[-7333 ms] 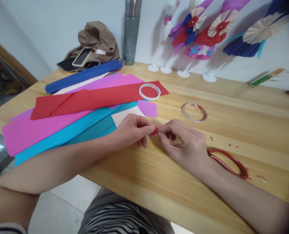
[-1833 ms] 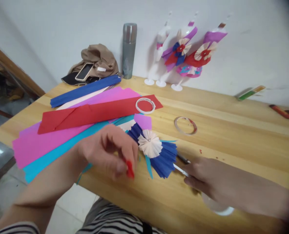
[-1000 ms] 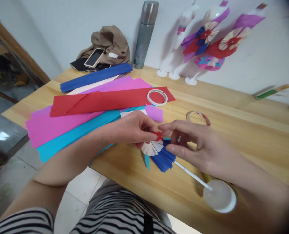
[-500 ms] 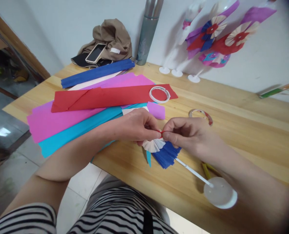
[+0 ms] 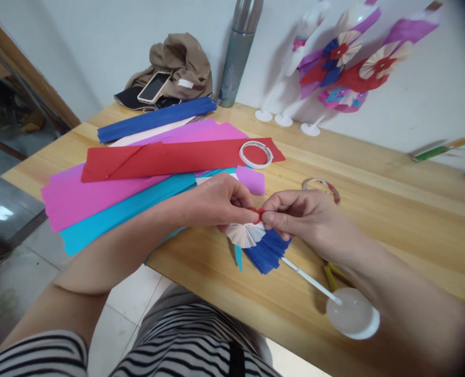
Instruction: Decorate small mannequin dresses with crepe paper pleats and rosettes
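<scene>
My left hand (image 5: 232, 201) and my right hand (image 5: 295, 212) meet fingertip to fingertip, each pinching a small piece of red paper (image 5: 259, 213). Just below it spreads a pleated cream paper fan (image 5: 246, 235), partly covered by my left fingers. A pleated blue paper piece (image 5: 267, 252) hangs beside the fan, and a thin turquoise strip (image 5: 238, 257) pokes out underneath. From the blue paper a white stick (image 5: 309, 280) runs down to a round white base (image 5: 352, 313), which lies tilted under my right forearm.
Red paper (image 5: 157, 159), magenta paper (image 5: 87, 199), turquoise paper (image 5: 130, 209) and a blue roll (image 5: 157, 119) lie at left. A tape ring (image 5: 256, 154) rests on the red paper, another (image 5: 321, 184) on the table. Behind stand a bottle (image 5: 238, 63) and decorated stands (image 5: 342, 63). Yellow-handled tool (image 5: 330, 276) lies near the base.
The red paper shows slightly more between my fingertips. Both hands keep their pinch in nearly the same place, and the whole view has shifted a little.
</scene>
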Demonstrator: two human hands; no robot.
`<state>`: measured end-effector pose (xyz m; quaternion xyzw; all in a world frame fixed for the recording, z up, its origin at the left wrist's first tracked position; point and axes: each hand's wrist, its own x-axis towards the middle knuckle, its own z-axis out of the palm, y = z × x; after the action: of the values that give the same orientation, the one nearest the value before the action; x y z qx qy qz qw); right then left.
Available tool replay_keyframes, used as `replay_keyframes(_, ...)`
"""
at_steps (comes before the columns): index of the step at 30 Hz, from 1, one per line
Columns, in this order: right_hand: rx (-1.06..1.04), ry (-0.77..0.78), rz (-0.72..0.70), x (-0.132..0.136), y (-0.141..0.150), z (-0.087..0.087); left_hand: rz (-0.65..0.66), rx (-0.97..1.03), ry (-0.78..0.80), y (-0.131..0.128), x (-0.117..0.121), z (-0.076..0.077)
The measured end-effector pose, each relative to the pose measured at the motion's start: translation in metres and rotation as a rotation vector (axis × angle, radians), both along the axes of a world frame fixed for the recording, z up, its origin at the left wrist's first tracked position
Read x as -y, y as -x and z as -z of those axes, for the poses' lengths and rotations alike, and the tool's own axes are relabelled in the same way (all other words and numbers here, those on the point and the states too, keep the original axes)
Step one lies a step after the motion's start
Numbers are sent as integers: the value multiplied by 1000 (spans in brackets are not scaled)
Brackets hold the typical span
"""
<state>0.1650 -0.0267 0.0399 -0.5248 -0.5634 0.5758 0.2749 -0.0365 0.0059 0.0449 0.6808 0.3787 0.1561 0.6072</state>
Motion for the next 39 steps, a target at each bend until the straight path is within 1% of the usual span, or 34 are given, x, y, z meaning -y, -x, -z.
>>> replay_keyframes(3, -18, -18, 3, 3, -3, -4, -23, 23, 107, -4, 1, 1)
replay_keyframes(6, -92, -69, -23, 5, -9, -4, -27, 62, 181, -7, 3, -2)
replay_keyframes(9, -105, -139, -2, 5, -13, -1, -48, 111, 211, -8, 4, -4)
replay_keyframes(11, -68, -173, 5, 4, -13, 1, -61, 119, 217, -8, 5, -5)
replay_keyframes(14, -14, -227, -23, 3, -13, 4, -60, 124, 224, -9, 6, -3)
replay_keyframes(16, 42, -317, -37, 4, -14, 6, -60, 122, 208, -11, 7, -1)
replay_keyframes(21, 262, -635, -79, 12, -14, 4, -93, 79, 164, -13, 10, 1)
replay_keyframes(25, 319, -789, -111, 16, -12, 0, -74, 80, 190, -14, 12, 0)
replay_keyframes(28, 318, -852, -120, 18, -12, 0, -73, 87, 186, -15, 13, 0)
replay_keyframes(30, 326, -852, -122, 18, -13, 1, -76, 82, 177, -15, 14, 0)
replay_keyframes(32, 344, -810, -115, 18, -14, 1, -76, 85, 168, -16, 14, 1)
replay_keyframes(36, 273, -665, -53, 18, -15, 1, -72, 94, 145, -14, 15, 1)
replay_keyframes(39, 227, -556, -51, 17, -14, 2, -69, 83, 120, -14, 15, 1)
